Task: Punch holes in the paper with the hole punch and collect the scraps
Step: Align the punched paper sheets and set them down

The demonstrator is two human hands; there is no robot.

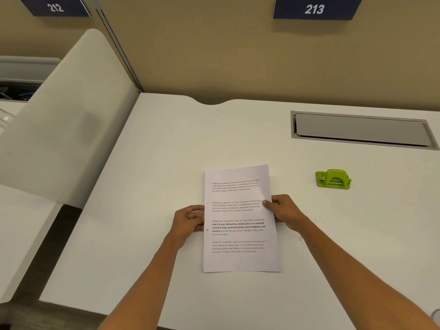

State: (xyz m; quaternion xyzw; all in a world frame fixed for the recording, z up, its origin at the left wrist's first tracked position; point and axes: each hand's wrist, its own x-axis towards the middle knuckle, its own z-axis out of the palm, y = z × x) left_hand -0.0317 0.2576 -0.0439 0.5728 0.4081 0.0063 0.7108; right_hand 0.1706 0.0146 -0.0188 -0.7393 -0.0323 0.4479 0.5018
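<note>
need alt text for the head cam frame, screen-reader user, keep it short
Two bare hands hold a printed sheet of paper by its side edges on a white desk: the left hand at the left edge, the right hand at the right. Two small holes show near the sheet's left margin. A green hole punch sits untouched to the right, apart from the paper.

A white table (166,163) fills the view, its far edge curving inward at twelve o'clock. Behind it stands a tan partition wall (202,55) bearing two dark blue number signs, 212 (55,7) at eleven o'clock and 213 (314,8) at one o'clock. A grey cable hatch (360,129) is set into the table at two o'clock. A frosted divider panel (59,120) rises at nine o'clock.
</note>
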